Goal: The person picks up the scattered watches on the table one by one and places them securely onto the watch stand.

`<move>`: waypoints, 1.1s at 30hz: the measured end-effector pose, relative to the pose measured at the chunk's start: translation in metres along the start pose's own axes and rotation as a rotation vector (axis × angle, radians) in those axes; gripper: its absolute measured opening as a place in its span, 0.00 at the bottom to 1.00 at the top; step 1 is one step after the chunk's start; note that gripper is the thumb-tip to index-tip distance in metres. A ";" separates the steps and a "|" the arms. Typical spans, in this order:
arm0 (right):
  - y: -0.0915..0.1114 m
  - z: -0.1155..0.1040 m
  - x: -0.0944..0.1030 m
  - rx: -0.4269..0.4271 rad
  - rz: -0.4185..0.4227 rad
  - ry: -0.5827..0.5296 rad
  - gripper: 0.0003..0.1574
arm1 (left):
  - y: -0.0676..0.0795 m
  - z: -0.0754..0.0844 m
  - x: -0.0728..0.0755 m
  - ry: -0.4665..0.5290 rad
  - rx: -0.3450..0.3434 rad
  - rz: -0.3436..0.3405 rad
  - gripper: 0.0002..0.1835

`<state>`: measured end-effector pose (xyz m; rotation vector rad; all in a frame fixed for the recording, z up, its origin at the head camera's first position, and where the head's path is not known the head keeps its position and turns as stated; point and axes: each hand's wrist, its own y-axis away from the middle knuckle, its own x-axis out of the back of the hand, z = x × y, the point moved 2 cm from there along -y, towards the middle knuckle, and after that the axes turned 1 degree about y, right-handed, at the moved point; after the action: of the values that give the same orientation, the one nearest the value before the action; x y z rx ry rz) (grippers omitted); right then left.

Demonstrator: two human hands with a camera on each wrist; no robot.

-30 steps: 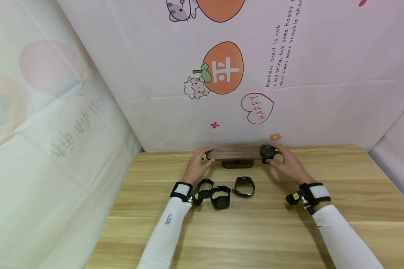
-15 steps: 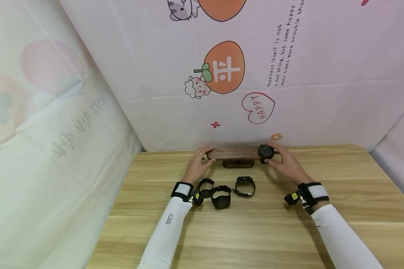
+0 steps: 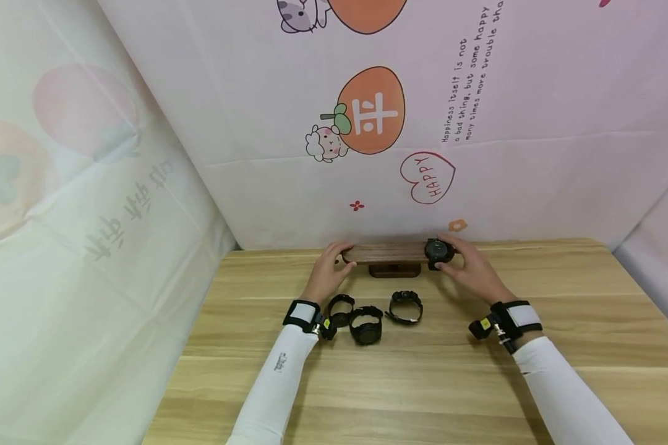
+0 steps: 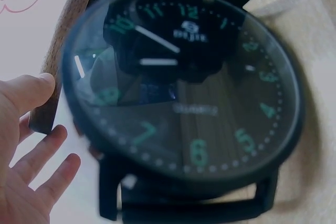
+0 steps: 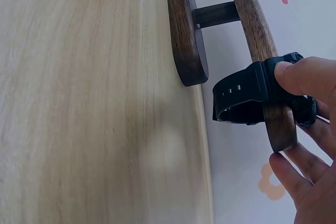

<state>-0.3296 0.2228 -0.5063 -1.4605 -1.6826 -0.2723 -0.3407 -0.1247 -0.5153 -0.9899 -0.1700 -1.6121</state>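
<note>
A dark wooden watch stand has a long horizontal bar over a small base, near the table's back edge. At the bar's left end, my left hand grips it between thumb and fingers. My right hand pinches a black watch at the other end. In the right wrist view its strap loops around the bar, and the bar's tip sticks out past it. Three more black watches lie in front of the stand: one beside my left wrist, another, and a third.
A large watch face fills much of the left wrist view. Behind the stand, a printed white cloth hangs at the wooden table's back edge. Another cloth hangs along the left side.
My right hand and the watch have moved slightly left along the bar. The left hand stays at the bar's left end, and the three watches on the table lie as before.
</note>
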 end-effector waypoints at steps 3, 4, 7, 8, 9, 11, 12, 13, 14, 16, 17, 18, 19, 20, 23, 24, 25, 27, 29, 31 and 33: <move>-0.001 0.000 -0.001 0.013 0.003 0.006 0.42 | 0.000 0.000 0.000 0.003 -0.004 -0.001 0.28; -0.002 0.000 -0.002 0.018 0.003 0.007 0.43 | 0.000 0.000 0.000 0.005 -0.005 -0.001 0.28; -0.003 -0.002 -0.003 0.024 0.003 0.009 0.43 | 0.001 0.000 0.000 0.016 -0.006 0.001 0.28; -0.003 -0.002 -0.003 0.026 0.003 0.008 0.43 | 0.001 0.000 0.000 0.017 -0.004 0.002 0.28; -0.003 -0.003 -0.003 0.026 0.004 0.009 0.43 | 0.001 0.000 0.000 0.018 -0.005 0.004 0.28; -0.004 -0.004 -0.004 0.029 0.004 0.012 0.43 | 0.001 0.000 0.000 0.018 -0.010 0.008 0.27; -0.004 -0.004 -0.004 0.029 0.004 0.014 0.43 | 0.001 -0.001 0.000 0.017 -0.013 0.010 0.27; -0.004 -0.005 -0.004 0.030 0.005 0.014 0.43 | 0.001 -0.001 0.000 0.016 -0.015 0.013 0.27; -0.004 -0.005 -0.004 0.031 0.006 0.016 0.42 | 0.000 -0.001 0.000 0.015 -0.016 0.013 0.27; -0.005 -0.005 -0.005 0.030 0.005 0.019 0.42 | 0.000 -0.002 0.000 0.011 -0.016 0.013 0.28; -0.005 -0.005 -0.005 0.027 0.003 0.019 0.42 | 0.000 -0.002 -0.001 0.011 -0.015 0.012 0.28; -0.005 -0.005 -0.006 0.026 0.003 0.019 0.42 | 0.000 -0.002 -0.001 0.008 -0.013 0.010 0.28; -0.005 -0.004 -0.006 0.027 0.003 0.020 0.42 | 0.000 -0.002 -0.001 0.005 -0.011 0.008 0.28; -0.005 -0.004 -0.006 0.027 0.003 0.021 0.42 | 0.000 -0.001 -0.001 0.005 -0.010 0.005 0.28; -0.005 -0.004 -0.006 0.029 0.005 0.030 0.43 | 0.000 0.000 0.000 0.007 -0.007 0.002 0.28; -0.004 -0.004 -0.005 0.032 0.007 0.034 0.43 | 0.000 0.000 0.000 0.006 -0.004 0.001 0.28; -0.004 -0.005 -0.005 0.031 0.007 0.039 0.43 | 0.000 0.000 0.000 0.007 -0.004 0.001 0.28; -0.004 -0.005 -0.005 0.030 0.007 0.043 0.43 | 0.001 0.000 0.000 0.010 -0.002 0.001 0.28; -0.004 -0.006 -0.005 0.027 0.006 0.042 0.43 | 0.001 0.000 0.000 0.011 0.001 0.003 0.28; -0.004 -0.006 -0.005 0.026 0.006 0.039 0.43 | 0.001 0.000 0.000 0.009 0.007 0.004 0.28; -0.003 -0.007 -0.005 0.025 0.006 0.034 0.43 | 0.001 0.000 -0.001 0.010 0.011 0.007 0.28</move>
<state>-0.3296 0.2140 -0.5045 -1.4347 -1.6487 -0.2712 -0.3398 -0.1243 -0.5157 -0.9729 -0.1683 -1.6083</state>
